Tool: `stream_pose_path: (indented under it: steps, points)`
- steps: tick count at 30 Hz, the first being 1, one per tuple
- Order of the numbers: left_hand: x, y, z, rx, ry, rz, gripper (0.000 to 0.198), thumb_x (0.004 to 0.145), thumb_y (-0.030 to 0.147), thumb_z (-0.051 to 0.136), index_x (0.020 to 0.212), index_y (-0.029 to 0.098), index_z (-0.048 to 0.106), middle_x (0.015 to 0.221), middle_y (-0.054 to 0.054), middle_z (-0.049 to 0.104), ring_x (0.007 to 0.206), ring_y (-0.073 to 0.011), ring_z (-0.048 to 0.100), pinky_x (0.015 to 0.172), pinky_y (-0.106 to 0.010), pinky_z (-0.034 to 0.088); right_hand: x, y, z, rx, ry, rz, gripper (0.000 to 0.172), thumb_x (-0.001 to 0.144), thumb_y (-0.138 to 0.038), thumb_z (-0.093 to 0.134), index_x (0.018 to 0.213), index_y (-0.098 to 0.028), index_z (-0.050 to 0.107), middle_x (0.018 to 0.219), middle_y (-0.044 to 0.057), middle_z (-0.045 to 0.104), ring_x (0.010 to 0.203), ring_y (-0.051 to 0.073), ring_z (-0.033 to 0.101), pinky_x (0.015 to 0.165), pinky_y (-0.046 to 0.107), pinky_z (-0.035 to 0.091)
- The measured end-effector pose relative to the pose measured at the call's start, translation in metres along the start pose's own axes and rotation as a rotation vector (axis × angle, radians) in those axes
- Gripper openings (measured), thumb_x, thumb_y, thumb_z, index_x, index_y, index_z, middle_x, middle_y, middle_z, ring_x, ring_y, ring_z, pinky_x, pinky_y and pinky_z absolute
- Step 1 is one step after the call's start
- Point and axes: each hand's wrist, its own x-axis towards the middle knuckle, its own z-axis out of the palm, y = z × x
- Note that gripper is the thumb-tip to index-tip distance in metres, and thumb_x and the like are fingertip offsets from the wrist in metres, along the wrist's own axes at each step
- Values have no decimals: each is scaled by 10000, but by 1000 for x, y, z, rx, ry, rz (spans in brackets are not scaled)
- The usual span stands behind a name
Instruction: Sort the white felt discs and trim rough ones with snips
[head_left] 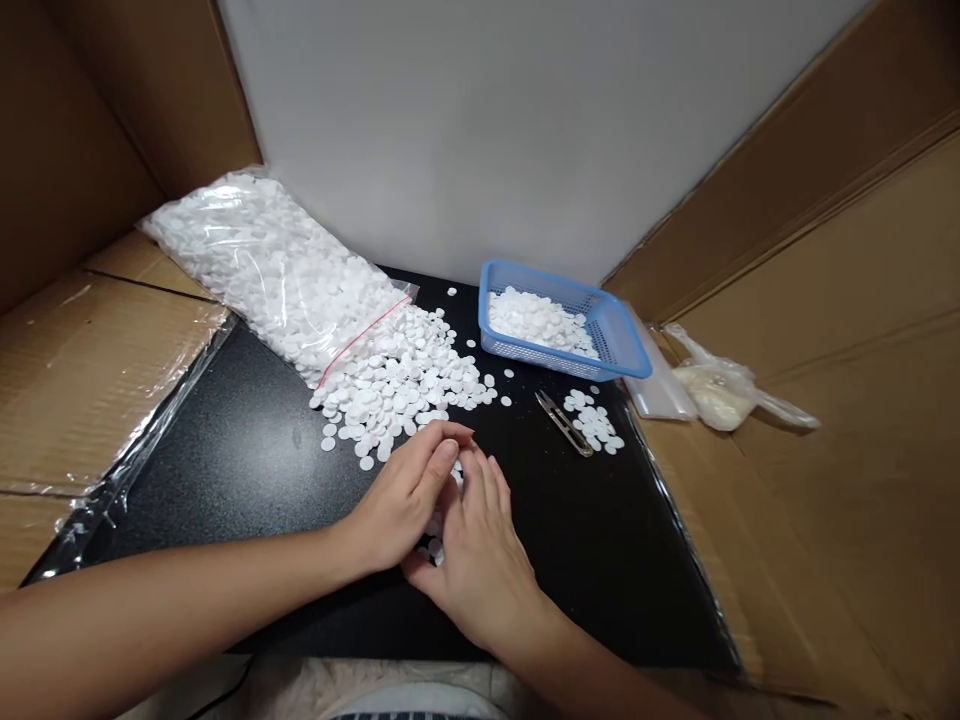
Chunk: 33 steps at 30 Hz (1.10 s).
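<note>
My left hand (pixel 405 492) and my right hand (pixel 486 560) curve toward each other over the black table, fingertips meeting, cupped around a small heap of round white discs (pixel 435 548). Both hands have their fingers close together; only a few discs show in the gap between the palms. Just beyond my left hand, a loose spread of white discs (pixel 397 395) spills from the mouth of a clear zip bag (pixel 262 265) with a red seal line. The bag lies on its side and is full of the same discs.
A blue plastic basket (pixel 636 345) at the back right holds more discs. In front of it lie thread snips (pixel 564 424) beside a small disc group (pixel 594 420). Flat clear bags (pixel 664 390) and a knotted plastic bag (pixel 716 395) are at right. Cardboard walls (pixel 840 290) flank the table.
</note>
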Motion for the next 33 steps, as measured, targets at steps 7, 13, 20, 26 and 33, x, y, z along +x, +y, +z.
stream_pose_path:
  steps: [7,13,20,26,33]
  points:
    - [12,-4,13,-100,112,17,398,1024,486,366,967,200,636,942,-39,660,928,-205,613,875,-343,473,9,5,-13,168,-14,11,634,773,-214,709,1347,-45,501,1268,243,561,1192,359,522,999,534,502]
    - [15,-7,0,-189,95,15,496,1038,511,315,916,170,654,959,-67,702,978,-212,649,957,-370,490,-16,33,-26,170,7,8,731,860,-492,658,1461,-172,391,1482,191,453,1409,379,378,1091,594,410]
    - [10,-9,1,-176,11,16,499,1033,523,337,995,172,690,1037,-69,712,1031,-225,640,989,-379,466,-5,10,-5,60,-45,-59,1043,775,-536,747,1535,-55,217,1490,288,406,1434,424,337,1140,650,336]
    - [9,-10,-1,-161,67,-4,486,1037,504,320,995,169,670,966,-57,701,984,-217,647,933,-357,495,21,-2,-9,150,-65,-1,725,855,-384,692,1432,-47,411,1352,262,502,1247,394,497,1027,580,480]
    - [12,0,-11,-104,77,34,427,1047,433,319,993,181,659,1016,-60,688,1021,-217,615,963,-376,459,10,21,-20,476,162,94,279,1006,-309,446,1261,-204,491,1238,135,537,1183,266,544,1009,474,500]
